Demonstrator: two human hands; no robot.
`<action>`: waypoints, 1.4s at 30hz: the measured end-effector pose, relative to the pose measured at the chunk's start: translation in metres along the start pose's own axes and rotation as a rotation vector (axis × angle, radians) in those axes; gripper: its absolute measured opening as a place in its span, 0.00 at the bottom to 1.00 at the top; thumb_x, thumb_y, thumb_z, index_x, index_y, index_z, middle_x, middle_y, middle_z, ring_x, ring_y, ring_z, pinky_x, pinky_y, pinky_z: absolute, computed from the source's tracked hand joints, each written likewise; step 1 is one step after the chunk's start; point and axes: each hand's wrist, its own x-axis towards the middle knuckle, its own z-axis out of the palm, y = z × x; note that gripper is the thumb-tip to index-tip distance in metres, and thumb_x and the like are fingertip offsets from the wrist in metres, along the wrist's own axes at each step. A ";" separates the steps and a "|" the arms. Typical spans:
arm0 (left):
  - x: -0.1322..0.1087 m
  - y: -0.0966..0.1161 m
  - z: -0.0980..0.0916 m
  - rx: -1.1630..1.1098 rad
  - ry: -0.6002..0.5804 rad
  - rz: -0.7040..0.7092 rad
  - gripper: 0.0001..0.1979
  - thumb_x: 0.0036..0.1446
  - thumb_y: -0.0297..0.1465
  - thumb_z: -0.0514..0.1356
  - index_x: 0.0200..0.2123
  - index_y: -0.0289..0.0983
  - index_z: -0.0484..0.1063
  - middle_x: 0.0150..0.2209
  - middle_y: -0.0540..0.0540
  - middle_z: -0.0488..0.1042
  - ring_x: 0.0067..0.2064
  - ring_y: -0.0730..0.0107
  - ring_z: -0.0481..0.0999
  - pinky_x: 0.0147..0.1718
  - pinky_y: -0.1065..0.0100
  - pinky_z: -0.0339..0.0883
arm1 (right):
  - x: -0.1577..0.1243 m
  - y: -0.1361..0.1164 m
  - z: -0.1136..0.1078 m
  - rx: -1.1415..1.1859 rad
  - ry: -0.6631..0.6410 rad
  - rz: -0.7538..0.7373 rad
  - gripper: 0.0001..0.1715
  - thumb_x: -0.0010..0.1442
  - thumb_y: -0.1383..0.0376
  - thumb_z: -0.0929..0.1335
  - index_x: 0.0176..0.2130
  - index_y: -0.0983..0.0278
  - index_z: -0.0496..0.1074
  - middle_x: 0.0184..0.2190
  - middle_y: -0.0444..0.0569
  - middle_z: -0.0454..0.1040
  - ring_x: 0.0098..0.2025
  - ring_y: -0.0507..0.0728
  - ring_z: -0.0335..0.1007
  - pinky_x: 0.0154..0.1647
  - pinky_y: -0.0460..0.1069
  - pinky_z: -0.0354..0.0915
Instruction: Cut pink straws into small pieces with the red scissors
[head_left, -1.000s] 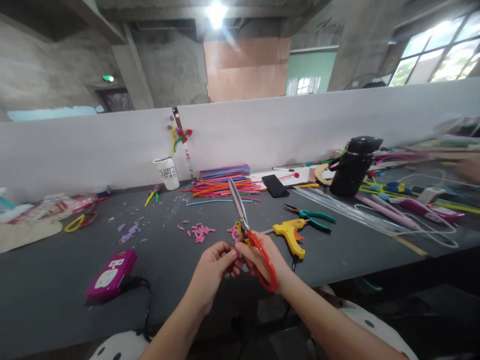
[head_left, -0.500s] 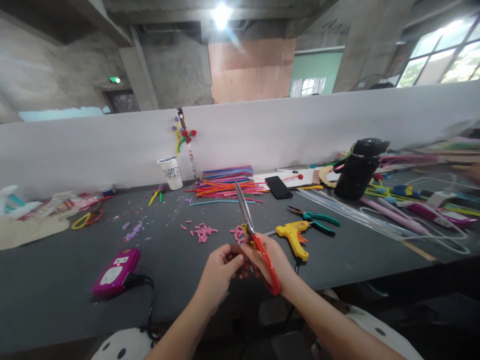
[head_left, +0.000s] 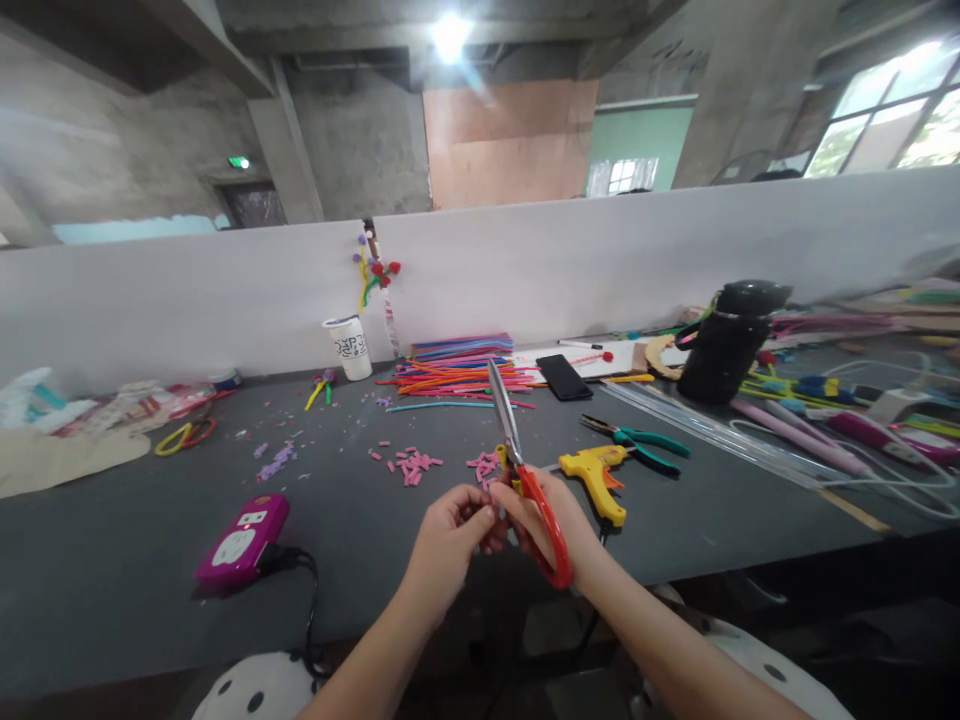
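Observation:
My right hand [head_left: 559, 520] grips red-handled scissors [head_left: 525, 470] whose closed blades point up and away over the dark table [head_left: 150, 620]. My left hand [head_left: 450, 540] is closed in a pinch right beside the scissor handles, fingertips touching the right hand; what it pinches is too small to make out. Small pink cut pieces [head_left: 411, 464] lie scattered on the table just beyond both hands.
A yellow glue gun [head_left: 592, 470] and green-handled pliers [head_left: 637, 445] lie right of the hands. A magenta power strip [head_left: 244, 527] sits to the left. Coloured sticks [head_left: 457, 375], a phone [head_left: 564, 377], a paper cup [head_left: 347, 346] and a black jug [head_left: 731, 340] stand by the white partition.
Both hands stay together with the scissors; the view has shifted slightly, so everything sits a little further right. Nothing on the table has moved.

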 end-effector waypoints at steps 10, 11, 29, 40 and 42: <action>-0.004 0.034 -0.030 -0.255 0.253 0.104 0.06 0.43 0.30 0.61 0.27 0.35 0.69 0.25 0.50 0.71 0.27 0.76 0.69 0.30 0.73 0.63 | -0.017 0.005 -0.010 -0.573 -0.057 -0.288 0.15 0.50 0.52 0.62 0.31 0.61 0.60 0.19 0.39 0.63 0.21 0.51 0.57 0.21 0.44 0.50; -0.005 0.035 -0.031 -0.272 0.260 0.114 0.06 0.43 0.30 0.61 0.27 0.35 0.69 0.25 0.50 0.71 0.27 0.76 0.69 0.30 0.73 0.63 | -0.020 0.005 -0.010 -0.650 -0.055 -0.309 0.16 0.50 0.52 0.62 0.31 0.61 0.60 0.18 0.40 0.63 0.21 0.51 0.58 0.21 0.44 0.49; -0.011 0.041 -0.030 -0.291 0.229 0.204 0.03 0.47 0.27 0.58 0.26 0.34 0.71 0.24 0.51 0.68 0.26 0.79 0.66 0.28 0.75 0.60 | -0.031 0.011 -0.004 -1.125 0.101 -0.519 0.17 0.54 0.53 0.58 0.31 0.64 0.62 0.19 0.46 0.69 0.21 0.55 0.65 0.22 0.46 0.48; -0.010 0.040 -0.028 -0.328 0.246 0.220 0.03 0.46 0.27 0.58 0.26 0.33 0.71 0.25 0.50 0.68 0.27 0.79 0.66 0.28 0.76 0.61 | -0.029 0.015 -0.003 -1.144 0.106 -0.496 0.17 0.54 0.53 0.58 0.32 0.64 0.62 0.21 0.46 0.70 0.22 0.56 0.66 0.22 0.46 0.48; -0.010 0.040 -0.028 -0.327 0.250 0.223 0.03 0.46 0.27 0.58 0.26 0.33 0.71 0.25 0.50 0.68 0.26 0.79 0.66 0.28 0.76 0.61 | -0.029 0.016 -0.002 -1.140 0.113 -0.493 0.17 0.54 0.53 0.59 0.32 0.64 0.62 0.20 0.46 0.69 0.22 0.56 0.66 0.22 0.46 0.48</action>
